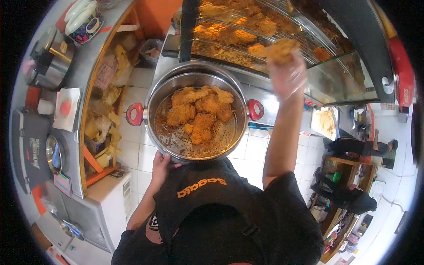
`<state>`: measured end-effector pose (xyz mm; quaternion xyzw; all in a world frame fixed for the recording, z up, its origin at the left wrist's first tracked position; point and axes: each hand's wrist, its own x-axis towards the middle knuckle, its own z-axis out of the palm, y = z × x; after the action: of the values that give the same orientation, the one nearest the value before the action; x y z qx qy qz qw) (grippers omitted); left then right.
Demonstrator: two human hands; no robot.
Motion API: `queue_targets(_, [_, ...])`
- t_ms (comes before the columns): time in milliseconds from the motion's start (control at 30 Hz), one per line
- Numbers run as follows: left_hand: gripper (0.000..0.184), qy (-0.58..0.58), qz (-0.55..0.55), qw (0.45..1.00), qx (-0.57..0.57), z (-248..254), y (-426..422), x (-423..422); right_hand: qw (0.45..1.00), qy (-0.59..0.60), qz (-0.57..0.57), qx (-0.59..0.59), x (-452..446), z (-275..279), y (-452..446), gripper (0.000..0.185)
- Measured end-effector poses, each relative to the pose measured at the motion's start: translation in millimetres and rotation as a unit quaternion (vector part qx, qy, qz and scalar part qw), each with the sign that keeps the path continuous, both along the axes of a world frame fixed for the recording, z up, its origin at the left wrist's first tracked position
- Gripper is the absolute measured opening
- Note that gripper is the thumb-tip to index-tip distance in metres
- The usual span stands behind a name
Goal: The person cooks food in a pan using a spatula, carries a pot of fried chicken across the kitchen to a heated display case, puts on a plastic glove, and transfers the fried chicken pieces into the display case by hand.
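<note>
My right hand [288, 78], in a clear plastic glove, is closed around a piece of fried chicken [282, 51]. It is raised in front of the glass display cabinet [344, 79], near the racks of fried chicken [221, 34]. My left hand [161, 167] grips the near left edge of a steel steamer pot [240, 118]; some of its fingers are hidden beneath. The pot has red side handles and a perforated bottom scattered with crumbs. Several pieces of fried chicken [201, 110] lie inside it.
To the left runs a counter with a steel pot [59, 57], a steel bowl [55, 154] and a black case [31, 150]. Plastic bags [104, 119] fill the shelf below. A tray of food [324, 121] stands at the right, with two people [349, 198] farther off.
</note>
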<state>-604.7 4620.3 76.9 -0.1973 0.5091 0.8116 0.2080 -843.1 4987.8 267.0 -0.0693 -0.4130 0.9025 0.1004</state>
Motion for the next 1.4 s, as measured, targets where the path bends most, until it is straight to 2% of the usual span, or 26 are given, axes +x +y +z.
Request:
queue_targets(67, [0.042, 0.001, -0.005, 1.000, 0.000, -3.1, -1.5, 1.0, 0.996, 0.037, -0.072, 0.030, -20.6, 15.8, 19.9, 0.045])
queue_targets(133, [0.042, -0.002, -0.008, 1.000, 0.000, -1.3, -1.4, 1.6, 0.990, 0.019, -0.101, 0.097, -41.1, 15.2, 52.1, 0.044])
queue_targets(233, [0.042, -0.003, -0.014, 1.000, -0.002, 5.0, -0.4, -1.2, 0.989, 0.025, -0.085, 0.120, -51.9, 5.0, 65.0, 0.039])
queue_targets(333, [0.043, 0.000, -0.013, 1.000, -0.001, 3.0, -0.9, -0.8, 0.992, -0.028, -0.085, 0.085, -66.9, -1.0, 72.4, 0.030])
queue_targets(400, [0.043, -0.010, -0.009, 1.000, 0.000, 7.5, 0.2, -2.0, 0.978, -0.107, -0.175, 0.022, -73.5, 11.9, 58.6, 0.027])
queue_targets(467, [0.043, -0.007, -0.011, 1.000, 0.000, 4.2, -1.0, -1.1, 0.953, -0.084, -0.196, 0.215, -85.1, -4.4, 83.2, 0.029])
queue_targets(533, [0.042, 0.004, -0.013, 1.000, 0.003, -1.2, -1.8, -0.4, 0.926, -0.071, -0.220, 0.300, -93.1, -11.6, 91.5, 0.032])
queue_targets(600, [0.042, 0.021, -0.014, 1.000, 0.007, -4.5, -2.1, -0.4, 0.923, -0.070, -0.251, 0.283, -97.6, -13.6, 87.6, 0.033])
queue_targets(700, [0.043, 0.003, -0.004, 1.000, 0.000, 0.8, 0.1, -0.8, 0.969, 0.025, -0.197, 0.147, -110.5, -44.5, 116.9, 0.037])
queue_targets(767, [0.042, -0.003, -0.006, 1.000, 0.000, -4.2, -1.4, 0.8, 0.898, 0.027, -0.259, 0.355, -94.7, -53.2, 118.7, 0.033])
queue_targets(833, [0.041, -0.003, 0.001, 1.000, 0.003, -6.0, -2.6, 1.3, 0.771, 0.068, -0.340, 0.534, -50.2, -45.5, 84.2, 0.033])
queue_targets(900, [0.040, 0.002, 0.011, 1.000, 0.015, -5.1, 0.2, 0.4, 0.777, 0.138, -0.345, 0.508, -11.3, -49.1, 26.5, 0.034])
queue_targets(933, [0.039, 0.004, 0.002, 1.000, 0.014, -3.9, 0.9, -0.9, 0.853, 0.168, -0.294, 0.398, 1.4, -61.4, 8.7, 0.036])
queue_targets(967, [0.039, 0.004, -0.007, 1.000, 0.012, -1.6, -0.3, -1.6, 0.917, 0.085, -0.207, 0.329, 32.0, -58.4, -22.8, 0.035])
queue_targets(1000, [0.039, 0.005, -0.013, 1.000, 0.010, 0.4, -0.2, -2.3, 0.847, 0.004, -0.154, 0.508, 47.3, -57.6, -40.4, 0.036])
queue_targets(1033, [0.039, 0.004, -0.012, 1.000, 0.001, 2.1, 1.3, -2.7, 0.732, -0.049, -0.099, 0.672, 62.9, -56.6, -58.1, 0.036])
queue_targets(1067, [0.038, 0.003, -0.009, 1.000, -0.010, 3.5, 1.7, -2.7, 0.862, -0.101, 0.030, 0.496, 69.2, -78.9, -63.6, 0.042])
queue_targets(1133, [0.038, -0.003, -0.005, 1.000, -0.017, 5.1, 1.1, -2.3, 0.831, -0.142, 0.225, 0.488, 90.9, -69.8, -71.5, 0.052])
queue_targets(1233, [0.036, -0.007, -0.007, 1.000, -0.007, 5.1, 0.6, -3.3, 0.788, -0.100, 0.390, 0.466, 103.5, -66.1, -60.3, 0.065])
queue_targets(1267, [0.036, -0.002, -0.011, 1.000, -0.008, 3.3, -0.4, -3.3, 0.801, -0.132, 0.388, 0.437, 106.5, -70.0, -58.2, 0.075])
queue_targets(1367, [0.036, -0.002, -0.006, 1.000, -0.005, 3.4, -0.1, -2.9, 0.866, -0.186, 0.332, 0.325, 116.9, -74.4, -62.7, 0.066])
queue_targets(1400, [0.036, -0.005, 0.000, 1.000, -0.004, 4.3, 0.7, -2.7, 0.871, -0.183, 0.332, 0.312, 118.3, -83.8, -62.0, 0.062])
